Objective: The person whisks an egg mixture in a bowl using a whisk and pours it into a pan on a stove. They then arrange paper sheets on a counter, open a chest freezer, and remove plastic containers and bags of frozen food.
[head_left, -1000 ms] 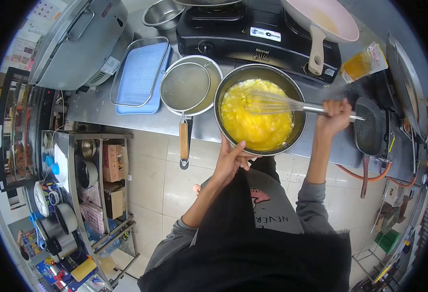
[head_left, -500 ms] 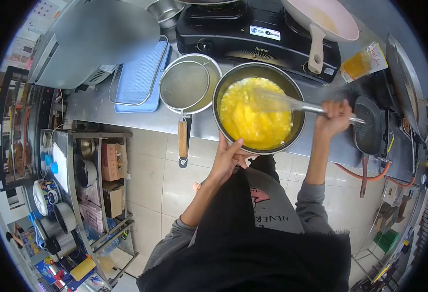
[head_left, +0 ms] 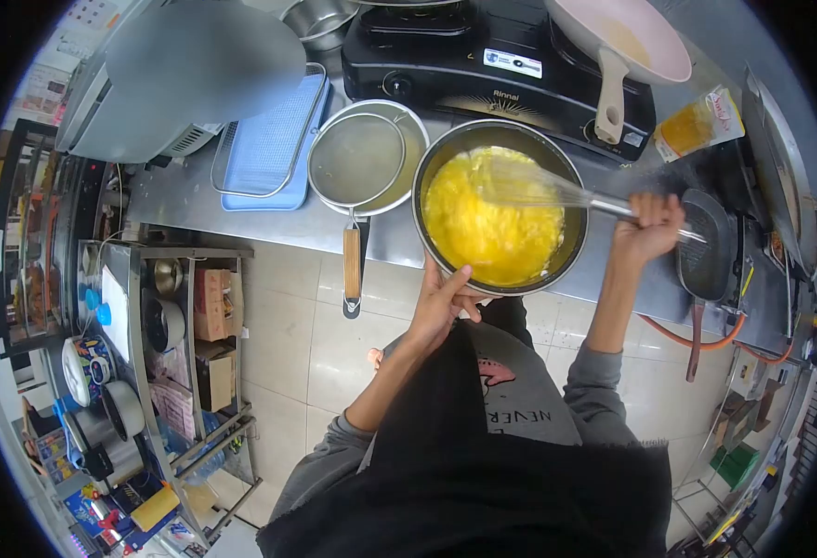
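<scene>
- The right hand is closed round the handle of the balloon whisk, its wires in the yellow egg-like mixture; the grip well up the handle probably leaves the wires free to sweep
- The left hand holds the dark-lined pot at its near side, thumb at the wall and other fingers curled below, likely to steady it against the strokes
- The pot overlaps the near edge of the table, probably for easy reach; whether its base rests there I cannot tell
- Compared with a second ago, the whisk's handle slopes more steeply and its wires look more smeared, while the left hand keeps its hold
</scene>
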`<action>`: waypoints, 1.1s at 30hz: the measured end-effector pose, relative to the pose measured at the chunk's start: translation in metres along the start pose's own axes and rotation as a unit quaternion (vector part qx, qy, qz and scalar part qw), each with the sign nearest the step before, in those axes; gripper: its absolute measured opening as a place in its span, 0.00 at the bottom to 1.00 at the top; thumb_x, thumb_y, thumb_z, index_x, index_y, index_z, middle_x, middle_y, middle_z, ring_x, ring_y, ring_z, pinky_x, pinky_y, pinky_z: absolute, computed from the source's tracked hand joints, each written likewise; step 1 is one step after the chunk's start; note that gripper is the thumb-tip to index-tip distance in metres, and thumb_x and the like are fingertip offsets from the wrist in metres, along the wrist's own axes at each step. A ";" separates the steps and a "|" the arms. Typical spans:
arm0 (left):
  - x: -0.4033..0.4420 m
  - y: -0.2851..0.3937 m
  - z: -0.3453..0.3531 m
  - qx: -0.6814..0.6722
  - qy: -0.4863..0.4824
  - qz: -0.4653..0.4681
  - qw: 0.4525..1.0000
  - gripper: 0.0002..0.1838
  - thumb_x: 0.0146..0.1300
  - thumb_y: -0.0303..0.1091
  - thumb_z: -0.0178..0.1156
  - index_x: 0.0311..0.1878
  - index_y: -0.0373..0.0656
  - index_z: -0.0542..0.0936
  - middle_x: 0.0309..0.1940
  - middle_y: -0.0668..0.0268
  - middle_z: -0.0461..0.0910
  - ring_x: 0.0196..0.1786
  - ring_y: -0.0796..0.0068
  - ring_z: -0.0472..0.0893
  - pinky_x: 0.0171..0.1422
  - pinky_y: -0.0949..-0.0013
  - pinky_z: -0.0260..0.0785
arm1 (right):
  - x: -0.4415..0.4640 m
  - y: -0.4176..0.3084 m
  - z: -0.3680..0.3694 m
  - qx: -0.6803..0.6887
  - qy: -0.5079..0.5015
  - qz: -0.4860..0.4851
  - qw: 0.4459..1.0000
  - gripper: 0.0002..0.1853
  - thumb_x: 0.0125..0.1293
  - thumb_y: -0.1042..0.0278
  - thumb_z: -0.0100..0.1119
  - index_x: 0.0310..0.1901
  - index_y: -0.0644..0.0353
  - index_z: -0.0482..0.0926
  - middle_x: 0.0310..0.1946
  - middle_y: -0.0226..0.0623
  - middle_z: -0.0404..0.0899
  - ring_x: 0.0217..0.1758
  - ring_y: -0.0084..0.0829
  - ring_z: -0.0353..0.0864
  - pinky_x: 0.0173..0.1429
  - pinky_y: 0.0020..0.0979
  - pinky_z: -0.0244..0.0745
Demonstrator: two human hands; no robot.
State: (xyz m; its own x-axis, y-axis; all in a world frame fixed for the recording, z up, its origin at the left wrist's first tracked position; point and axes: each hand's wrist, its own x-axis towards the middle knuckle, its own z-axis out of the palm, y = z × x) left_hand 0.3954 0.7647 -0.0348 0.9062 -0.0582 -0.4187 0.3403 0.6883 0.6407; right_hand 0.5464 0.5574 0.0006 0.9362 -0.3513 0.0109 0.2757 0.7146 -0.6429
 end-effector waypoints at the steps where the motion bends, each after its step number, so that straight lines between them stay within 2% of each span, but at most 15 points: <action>1: 0.000 0.000 0.000 0.001 -0.002 0.004 1.000 0.38 0.65 0.29 0.46 0.67 0.57 0.32 0.53 0.54 0.68 0.31 0.66 0.81 0.20 0.76 0.72 | 0.001 0.004 -0.001 -0.020 0.019 -0.029 0.999 0.19 0.60 0.72 0.47 0.13 0.49 0.55 0.07 0.21 0.51 0.09 0.17 0.47 0.15 0.23 0.46; 5: -0.001 0.001 -0.006 0.006 -0.004 -0.005 1.000 0.37 0.65 0.29 0.46 0.67 0.57 0.33 0.51 0.54 0.69 0.31 0.67 0.81 0.22 0.74 0.73 | 0.002 -0.008 -0.002 0.027 -0.043 0.049 0.997 0.17 0.60 0.72 0.47 0.15 0.51 0.57 0.08 0.22 0.50 0.09 0.17 0.48 0.15 0.22 0.45; 7: 0.001 0.004 -0.004 0.019 -0.032 0.010 0.999 0.38 0.66 0.29 0.45 0.66 0.56 0.28 0.49 0.47 0.70 0.34 0.59 0.81 0.23 0.74 0.75 | 0.000 -0.007 0.001 0.075 0.009 -0.001 0.997 0.15 0.59 0.73 0.47 0.16 0.51 0.59 0.08 0.22 0.50 0.09 0.17 0.48 0.16 0.21 0.45; 9: 0.002 0.001 -0.005 0.013 -0.030 0.025 0.999 0.39 0.66 0.29 0.45 0.66 0.56 0.28 0.48 0.46 0.71 0.32 0.59 0.81 0.28 0.71 0.77 | -0.008 0.017 0.000 -0.123 0.011 0.025 0.992 0.17 0.60 0.72 0.47 0.16 0.50 0.56 0.07 0.21 0.48 0.09 0.16 0.47 0.16 0.22 0.46; 11: 0.001 -0.004 -0.011 -0.007 -0.037 0.008 0.999 0.39 0.66 0.29 0.45 0.66 0.55 0.27 0.47 0.46 0.71 0.29 0.60 0.81 0.34 0.68 0.77 | -0.002 0.005 0.004 -0.097 0.005 0.122 0.988 0.18 0.60 0.71 0.47 0.15 0.50 0.55 0.08 0.21 0.47 0.10 0.16 0.47 0.17 0.22 0.47; 14: 0.002 -0.006 -0.009 -0.015 -0.034 0.005 0.999 0.40 0.65 0.29 0.45 0.65 0.55 0.26 0.44 0.46 0.74 0.28 0.61 0.81 0.30 0.70 0.77 | 0.019 -0.017 0.000 0.115 0.009 -0.011 0.993 0.15 0.58 0.73 0.49 0.16 0.54 0.59 0.08 0.21 0.48 0.09 0.16 0.48 0.15 0.22 0.46; 17: 0.003 -0.007 -0.010 -0.007 -0.020 0.016 1.000 0.40 0.65 0.30 0.45 0.66 0.56 0.26 0.41 0.47 0.75 0.29 0.63 0.81 0.24 0.72 0.75 | -0.008 0.015 -0.001 -0.115 0.030 0.098 0.988 0.18 0.59 0.70 0.47 0.15 0.50 0.55 0.08 0.21 0.47 0.10 0.15 0.47 0.17 0.22 0.48; 19: 0.003 -0.007 -0.009 -0.010 -0.008 0.016 1.000 0.40 0.65 0.30 0.45 0.66 0.56 0.26 0.40 0.47 0.75 0.30 0.63 0.82 0.22 0.73 0.74 | 0.003 -0.004 0.005 -0.118 0.014 0.126 0.985 0.18 0.59 0.70 0.48 0.15 0.50 0.55 0.08 0.22 0.47 0.10 0.16 0.46 0.17 0.21 0.47; 21: 0.004 0.002 -0.006 0.015 -0.014 -0.003 1.000 0.40 0.65 0.30 0.45 0.66 0.56 0.27 0.42 0.48 0.74 0.32 0.64 0.82 0.21 0.74 0.74 | 0.015 -0.019 0.006 0.060 0.003 0.008 0.998 0.16 0.57 0.73 0.50 0.15 0.52 0.58 0.08 0.22 0.49 0.09 0.17 0.47 0.16 0.21 0.45; 23: 0.006 -0.001 -0.008 0.020 -0.018 -0.005 1.000 0.40 0.65 0.29 0.46 0.66 0.56 0.28 0.45 0.49 0.73 0.33 0.63 0.82 0.21 0.75 0.74 | 0.010 -0.007 0.002 0.065 0.034 -0.036 0.997 0.16 0.58 0.72 0.49 0.15 0.52 0.59 0.08 0.22 0.49 0.09 0.17 0.47 0.16 0.22 0.45; 25: 0.006 -0.002 -0.006 -0.002 -0.014 0.023 1.000 0.39 0.65 0.29 0.46 0.66 0.55 0.29 0.46 0.48 0.72 0.33 0.63 0.82 0.20 0.75 0.75 | -0.006 0.009 0.005 -0.103 0.025 0.126 0.986 0.18 0.59 0.71 0.48 0.15 0.50 0.55 0.08 0.21 0.48 0.09 0.17 0.46 0.17 0.21 0.47; 27: 0.006 0.000 -0.004 -0.002 -0.017 0.011 1.000 0.39 0.65 0.29 0.46 0.66 0.55 0.29 0.46 0.49 0.72 0.33 0.62 0.82 0.20 0.75 0.75 | 0.005 -0.006 0.007 -0.103 -0.013 0.114 0.988 0.17 0.59 0.71 0.48 0.15 0.50 0.56 0.08 0.21 0.48 0.10 0.17 0.46 0.17 0.21 0.47; 29: 0.005 0.001 -0.004 -0.002 -0.017 -0.001 1.000 0.39 0.65 0.28 0.46 0.66 0.55 0.29 0.47 0.49 0.71 0.33 0.62 0.82 0.20 0.75 0.74 | 0.017 -0.016 0.003 0.082 0.007 -0.009 0.997 0.17 0.58 0.72 0.49 0.15 0.52 0.58 0.08 0.21 0.51 0.09 0.17 0.47 0.16 0.22 0.45; 31: 0.005 0.001 -0.002 0.005 -0.016 -0.001 1.000 0.38 0.65 0.28 0.46 0.66 0.55 0.30 0.48 0.50 0.71 0.33 0.62 0.82 0.20 0.75 0.75 | 0.011 -0.005 0.005 0.069 -0.017 0.007 0.997 0.17 0.58 0.71 0.49 0.15 0.52 0.58 0.08 0.21 0.51 0.10 0.17 0.48 0.16 0.22 0.46; 33: 0.006 0.005 -0.003 0.016 -0.017 0.002 1.000 0.38 0.65 0.28 0.46 0.66 0.55 0.31 0.48 0.50 0.70 0.33 0.63 0.82 0.20 0.75 0.74 | -0.001 0.001 0.011 -0.127 -0.004 0.134 0.983 0.18 0.59 0.71 0.48 0.14 0.50 0.54 0.08 0.21 0.49 0.10 0.17 0.47 0.17 0.22 0.46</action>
State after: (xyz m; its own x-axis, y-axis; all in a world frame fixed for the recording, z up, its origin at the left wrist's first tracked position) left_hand 0.4014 0.7697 -0.0357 0.9154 -0.0804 -0.3944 0.3440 0.6649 0.6630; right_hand 0.5485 0.5649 0.0081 0.9697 -0.1664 -0.1790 -0.0427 0.6060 -0.7943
